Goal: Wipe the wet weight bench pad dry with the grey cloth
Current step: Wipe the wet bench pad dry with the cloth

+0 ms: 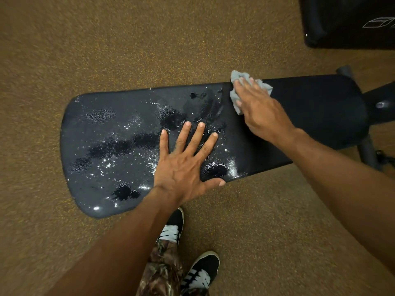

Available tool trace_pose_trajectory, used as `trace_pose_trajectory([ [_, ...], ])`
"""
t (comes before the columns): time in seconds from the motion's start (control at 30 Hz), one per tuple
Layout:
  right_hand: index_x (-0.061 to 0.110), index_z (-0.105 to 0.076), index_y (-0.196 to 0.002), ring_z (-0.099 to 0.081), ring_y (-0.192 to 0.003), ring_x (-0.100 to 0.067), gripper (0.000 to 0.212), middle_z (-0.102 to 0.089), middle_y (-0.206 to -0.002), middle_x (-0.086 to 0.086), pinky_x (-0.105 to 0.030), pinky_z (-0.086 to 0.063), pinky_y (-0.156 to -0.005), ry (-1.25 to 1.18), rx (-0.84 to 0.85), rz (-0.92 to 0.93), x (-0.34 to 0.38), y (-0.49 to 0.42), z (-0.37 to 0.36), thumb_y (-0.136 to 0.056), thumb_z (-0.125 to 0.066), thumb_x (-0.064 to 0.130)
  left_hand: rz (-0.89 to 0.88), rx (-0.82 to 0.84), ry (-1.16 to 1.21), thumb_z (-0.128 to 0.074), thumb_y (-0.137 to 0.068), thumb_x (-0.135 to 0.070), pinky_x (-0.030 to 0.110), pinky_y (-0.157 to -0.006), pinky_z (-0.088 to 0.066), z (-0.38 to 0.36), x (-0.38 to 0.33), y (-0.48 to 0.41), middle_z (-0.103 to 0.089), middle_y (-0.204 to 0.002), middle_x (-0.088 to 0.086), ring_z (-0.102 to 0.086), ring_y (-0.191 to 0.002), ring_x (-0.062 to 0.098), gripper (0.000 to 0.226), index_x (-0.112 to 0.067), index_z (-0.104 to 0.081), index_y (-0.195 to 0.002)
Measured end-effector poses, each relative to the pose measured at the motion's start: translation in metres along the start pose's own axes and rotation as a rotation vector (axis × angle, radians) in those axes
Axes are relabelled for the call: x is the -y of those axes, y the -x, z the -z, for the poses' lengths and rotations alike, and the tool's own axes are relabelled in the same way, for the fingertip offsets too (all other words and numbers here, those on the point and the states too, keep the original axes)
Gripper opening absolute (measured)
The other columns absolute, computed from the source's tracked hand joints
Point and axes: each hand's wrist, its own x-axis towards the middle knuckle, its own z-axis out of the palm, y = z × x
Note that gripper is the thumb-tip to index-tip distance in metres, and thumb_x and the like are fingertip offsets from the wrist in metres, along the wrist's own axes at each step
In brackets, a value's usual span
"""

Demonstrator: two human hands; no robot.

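The black weight bench pad (119,133) lies across the middle of the view, its wide end to the left. Water drops and puddles cover its left and middle parts; the right part looks matt and dry. My left hand (183,163) rests flat on the wet pad, fingers spread, thumb over the near edge. My right hand (260,110) presses the crumpled grey cloth (237,82) onto the pad near its far edge, at the border between the wet and dry areas. Most of the cloth is hidden under that hand.
Brown speckled carpet (85,45) surrounds the bench. The bench's metal frame (372,154) sticks out at the right. A black padded object (346,22) stands at the top right. My feet in black and white shoes (201,272) stand just in front of the pad.
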Motion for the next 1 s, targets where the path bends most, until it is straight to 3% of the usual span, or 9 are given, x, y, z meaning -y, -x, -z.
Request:
trace_pose_trajectory([
  [0.13, 0.013, -0.044, -0.124, -0.038, -0.135, -0.032, 0.028, -0.050, -0.132, -0.009, -0.059, -0.023, -0.115, -0.022, -0.071, 0.004, 0.025, -0.040, -0.008, -0.105, -0.028, 0.023, 0.008, -0.009, 0.007, -0.009, -0.072, -0.100, 0.069, -0.114, 0.013, 0.000, 0.000, 0.001, 0.033, -0.162, -0.003, 0.035, -0.147, 0.026, 0.108, -0.039, 0.025, -0.154],
  [0.27, 0.005, -0.033, -0.152, -0.015, -0.151, -0.031, 0.049, -0.032, -0.159, -0.015, -0.050, -0.009, -0.123, -0.075, -0.050, 0.087, 0.048, -0.028, -0.019, -0.107, -0.029, 0.025, 0.008, -0.018, 0.005, -0.009, -0.072, -0.100, 0.069, -0.114, 0.011, -0.001, -0.001, 0.000, 0.031, -0.163, -0.003, 0.033, -0.149, 0.026, 0.108, -0.038, 0.023, -0.155],
  [0.4, 0.007, -0.029, -0.154, -0.014, -0.152, -0.029, 0.053, -0.029, -0.160, -0.012, -0.045, -0.011, -0.123, -0.007, 0.027, 0.225, 0.023, 0.013, -0.023, -0.105, -0.028, 0.029, 0.006, -0.016, 0.008, -0.009, -0.072, -0.100, 0.069, -0.114, 0.012, -0.001, -0.001, 0.000, 0.031, -0.163, -0.003, 0.032, -0.149, 0.026, 0.108, -0.038, 0.023, -0.155],
  [0.57, 0.008, -0.020, -0.156, -0.006, -0.153, -0.027, 0.052, -0.019, -0.163, -0.012, -0.043, -0.005, -0.124, 0.043, 0.009, 0.104, 0.004, 0.005, -0.017, -0.107, -0.033, 0.018, 0.007, -0.011, 0.004, -0.010, -0.072, -0.100, 0.069, -0.114, 0.012, -0.001, -0.001, 0.001, 0.029, -0.164, -0.003, 0.031, -0.149, 0.027, 0.108, -0.038, 0.020, -0.156],
  [0.67, 0.008, -0.023, -0.156, -0.004, -0.153, -0.031, 0.051, -0.019, -0.164, -0.012, -0.050, -0.005, -0.123, -0.073, -0.049, 0.026, 0.036, -0.023, -0.022, -0.108, -0.027, 0.026, 0.010, 0.003, 0.007, -0.009, -0.072, -0.100, 0.069, -0.114, 0.011, 0.000, 0.000, 0.000, 0.031, -0.163, -0.003, 0.033, -0.148, 0.027, 0.109, -0.038, 0.022, -0.155],
  [0.77, 0.021, -0.025, -0.156, -0.007, -0.153, -0.030, 0.057, -0.026, -0.162, -0.006, -0.054, -0.003, -0.121, -0.153, -0.035, 0.064, 0.056, -0.027, -0.022, -0.105, -0.031, 0.046, -0.001, 0.047, 0.012, -0.011, -0.073, -0.099, 0.070, -0.115, 0.009, 0.006, 0.000, 0.001, 0.026, -0.165, -0.002, 0.030, -0.150, 0.027, 0.108, -0.037, 0.020, -0.156],
  [0.83, 0.033, -0.026, -0.155, -0.012, -0.152, -0.026, 0.062, -0.028, -0.162, -0.002, -0.052, -0.007, -0.121, -0.205, -0.072, 0.089, 0.053, -0.016, -0.016, -0.100, -0.033, 0.059, 0.005, 0.041, 0.084, -0.013, -0.077, -0.095, 0.068, -0.118, 0.003, 0.018, 0.001, 0.000, 0.009, -0.169, -0.001, 0.015, -0.154, 0.026, 0.101, -0.039, 0.000, -0.160],
  [0.9, 0.031, -0.033, -0.153, -0.025, -0.149, -0.023, 0.059, -0.035, -0.159, -0.001, -0.048, -0.020, -0.120, -0.194, -0.225, 0.090, 0.042, 0.001, -0.009, -0.100, -0.036, 0.058, 0.034, -0.064, 0.174, -0.022, -0.084, -0.087, 0.063, -0.119, -0.016, 0.033, 0.003, -0.004, -0.027, -0.164, 0.000, -0.018, -0.152, 0.027, 0.083, -0.040, -0.037, -0.151],
  [1.0, 0.022, -0.042, -0.148, -0.036, -0.142, -0.020, 0.053, -0.043, -0.153, -0.001, -0.043, -0.031, -0.115, -0.189, -0.347, -0.079, 0.017, 0.037, -0.002, -0.102, -0.039, 0.049, 0.033, -0.325, 0.220, -0.048, -0.094, -0.059, 0.048, -0.099, -0.043, 0.053, 0.006, -0.019, -0.058, -0.131, 0.002, -0.053, -0.119, 0.028, 0.041, -0.029, -0.064, -0.118],
])
